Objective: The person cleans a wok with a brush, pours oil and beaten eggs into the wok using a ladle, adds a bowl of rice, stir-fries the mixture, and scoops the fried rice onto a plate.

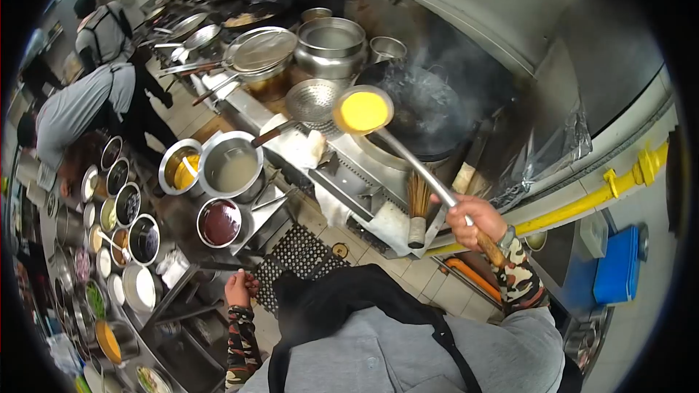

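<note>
My right hand (477,222) is wrapped round the handle of a long metal ladle (411,158). Yellow liquid (365,111) fills the ladle's bowl, which is held over the stove's front, at the near left edge of a steaming wok (429,105). Just left of that bowl is a perforated metal strainer (312,102) with a wooden handle. My left hand (241,289) is low beside the black perforated mat, its fingers curled in; whether anything is in them cannot be made out. A bamboo brush (418,207) stands beside the ladle's shaft.
Pots of clear liquid (231,165), yellow liquid (182,167) and red sauce (219,223) stand left of the stove. Many ingredient containers line the left counter. Two people (87,105) work at the upper left. A yellow pipe (568,213) runs along the right.
</note>
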`<state>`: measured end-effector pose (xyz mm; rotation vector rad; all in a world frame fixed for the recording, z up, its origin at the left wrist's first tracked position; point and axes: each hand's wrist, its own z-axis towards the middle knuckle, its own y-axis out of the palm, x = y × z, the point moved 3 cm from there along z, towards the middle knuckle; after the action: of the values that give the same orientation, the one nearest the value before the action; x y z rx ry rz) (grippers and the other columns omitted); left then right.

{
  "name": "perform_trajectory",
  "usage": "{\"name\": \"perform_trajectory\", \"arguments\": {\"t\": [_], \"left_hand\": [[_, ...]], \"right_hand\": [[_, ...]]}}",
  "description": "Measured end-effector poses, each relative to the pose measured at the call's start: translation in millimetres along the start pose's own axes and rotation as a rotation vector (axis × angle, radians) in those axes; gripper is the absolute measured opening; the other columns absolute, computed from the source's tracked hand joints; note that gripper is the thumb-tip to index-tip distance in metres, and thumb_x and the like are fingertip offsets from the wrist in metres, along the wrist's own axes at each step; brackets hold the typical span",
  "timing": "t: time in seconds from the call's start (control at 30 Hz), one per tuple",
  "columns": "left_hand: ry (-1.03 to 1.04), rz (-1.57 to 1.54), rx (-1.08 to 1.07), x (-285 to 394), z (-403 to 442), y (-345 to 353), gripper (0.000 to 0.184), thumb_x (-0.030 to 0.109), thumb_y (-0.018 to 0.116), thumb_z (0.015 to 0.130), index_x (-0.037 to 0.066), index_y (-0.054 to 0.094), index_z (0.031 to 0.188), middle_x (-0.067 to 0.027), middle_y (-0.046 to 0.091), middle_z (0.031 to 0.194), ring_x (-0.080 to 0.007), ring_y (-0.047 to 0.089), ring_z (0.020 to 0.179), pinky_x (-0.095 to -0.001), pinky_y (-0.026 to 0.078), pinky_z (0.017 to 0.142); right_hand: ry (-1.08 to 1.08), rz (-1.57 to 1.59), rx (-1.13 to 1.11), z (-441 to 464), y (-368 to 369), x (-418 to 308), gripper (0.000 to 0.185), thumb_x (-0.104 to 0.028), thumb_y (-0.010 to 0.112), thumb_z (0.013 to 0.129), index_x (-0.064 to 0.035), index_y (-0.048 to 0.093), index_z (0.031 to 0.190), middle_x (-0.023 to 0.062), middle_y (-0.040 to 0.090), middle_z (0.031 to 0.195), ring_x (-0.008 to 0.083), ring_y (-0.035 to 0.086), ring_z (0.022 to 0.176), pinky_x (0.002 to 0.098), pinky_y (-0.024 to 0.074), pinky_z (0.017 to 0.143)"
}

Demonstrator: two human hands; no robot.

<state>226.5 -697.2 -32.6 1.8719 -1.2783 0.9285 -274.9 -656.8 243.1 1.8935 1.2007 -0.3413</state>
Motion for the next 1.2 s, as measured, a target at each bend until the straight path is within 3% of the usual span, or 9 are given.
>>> {"name": "perform_trajectory", "arguments": {"t": [0.13, 0.4, 0.6, 0.63, 0.9, 0.97, 1.07, 1.13, 1.2], "left_hand": [[-0.081, 0.063, -0.120, 25.2, 7.1, 79.5, 0.023, 0.024, 0.057, 0.093, 0.006, 0.051, 0.081, -0.0070, 0.060, 0.073, -0.0172, 0.061, 0.060, -0.0274, 0.047, 0.047], [-0.086, 0.147, -0.473, 93.8, 83.5, 149.9, 0.019, 0.021, 0.059, 0.092, 0.004, 0.054, 0.087, -0.0086, 0.063, 0.079, -0.0187, 0.064, 0.069, -0.0305, 0.051, 0.058], [-0.017, 0.229, -0.709, 167.3, 152.5, 202.6, 0.017, 0.020, 0.058, 0.092, 0.004, 0.056, 0.086, -0.0069, 0.064, 0.080, -0.0168, 0.064, 0.072, -0.0276, 0.050, 0.063], [-0.012, 0.234, -0.755, 176.3, 167.3, 209.6, 0.016, 0.020, 0.059, 0.092, 0.005, 0.056, 0.086, -0.0060, 0.063, 0.079, -0.0165, 0.064, 0.073, -0.0267, 0.050, 0.064], [0.120, 0.417, -1.039, 242.6, 211.4, 293.2, 0.010, 0.012, 0.053, 0.092, 0.002, 0.055, 0.089, -0.0084, 0.063, 0.081, -0.0172, 0.062, 0.073, -0.0282, 0.049, 0.068], [0.174, 0.417, -1.156, 254.6, 210.5, 318.1, 0.010, 0.011, 0.055, 0.091, 0.001, 0.056, 0.089, -0.0078, 0.064, 0.082, -0.0149, 0.061, 0.075, -0.0273, 0.047, 0.070], [0.198, 0.393, -1.237, 253.1, 202.2, 347.9, 0.011, 0.012, 0.056, 0.092, 0.001, 0.056, 0.090, -0.0066, 0.063, 0.085, -0.0137, 0.061, 0.078, -0.0269, 0.047, 0.072], [0.229, 0.418, -1.268, 252.7, 188.1, 357.7, 0.011, 0.013, 0.057, 0.092, 0.001, 0.056, 0.093, -0.0064, 0.063, 0.086, -0.0144, 0.061, 0.081, -0.0276, 0.047, 0.074], [0.254, 0.427, -1.309, 255.6, 170.7, 360.6, 0.012, 0.012, 0.058, 0.092, 0.001, 0.056, 0.095, -0.0065, 0.063, 0.087, -0.0145, 0.061, 0.081, -0.0279, 0.048, 0.074]], "right_hand": [[-0.109, 0.096, 0.122, 27.2, -75.2, -36.4, 0.033, -0.007, 0.047, 0.089, -0.0068, 0.049, 0.122, -0.0032, 0.041, 0.061, 0.0039, 0.035, 0.041, 0.0200, 0.0278, 0.033], [-0.214, 0.328, 0.278, 151.7, -155.4, -27.0, 0.022, -0.010, 0.050, 0.088, -0.0092, 0.049, 0.110, -0.0029, 0.043, 0.062, 0.0061, 0.036, 0.042, 0.0238, 0.0313, 0.035], [-0.312, -0.117, 0.685, 188.9, -159.6, -30.4, 0.014, -0.006, 0.053, 0.082, -0.0068, 0.049, 0.096, 0.0019, 0.046, 0.060, 0.0125, 0.042, 0.039, 0.0314, 0.0348, 0.034], [-0.343, -0.128, 0.724, 191.8, -157.0, -30.5, 0.006, -0.007, 0.055, 0.079, -0.0061, 0.051, 0.084, 0.0030, 0.050, 0.059, 0.0132, 0.044, 0.038, 0.0308, 0.0364, 0.033], [-0.391, -0.289, 1.009, 182.3, -88.4, -40.6, 0.016, -0.008, 0.058, 0.082, -0.0004, 0.057, 0.095, 0.0036, 0.051, 0.057, 0.0122, 0.046, 0.038, 0.0286, 0.0377, 0.035], [-0.316, -0.345, 0.884, 182.4, -74.1, -42.6, 0.020, -0.010, 0.059, 0.084, -0.0001, 0.058, 0.102, 0.0038, 0.051, 0.057, 0.0120, 0.046, 0.039, 0.0278, 0.0381, 0.036], [-0.384, -0.225, 0.706, 201.3, -84.7, -44.5, 0.024, -0.009, 0.058, 0.085, -0.0004, 0.057, 0.107, 0.0048, 0.053, 0.057, 0.0127, 0.049, 0.040, 0.0276, 0.0385, 0.037], [-0.418, -0.199, 0.739, 219.7, -92.6, -34.3, 0.025, -0.008, 0.056, 0.085, -0.0012, 0.056, 0.109, 0.0056, 0.053, 0.058, 0.0141, 0.049, 0.040, 0.0294, 0.0383, 0.037], [-0.520, -0.331, 0.969, 221.7, -79.0, -23.5, 0.025, -0.007, 0.054, 0.086, -0.0014, 0.055, 0.110, 0.0054, 0.053, 0.059, 0.0152, 0.047, 0.039, 0.0316, 0.0379, 0.036]]}}
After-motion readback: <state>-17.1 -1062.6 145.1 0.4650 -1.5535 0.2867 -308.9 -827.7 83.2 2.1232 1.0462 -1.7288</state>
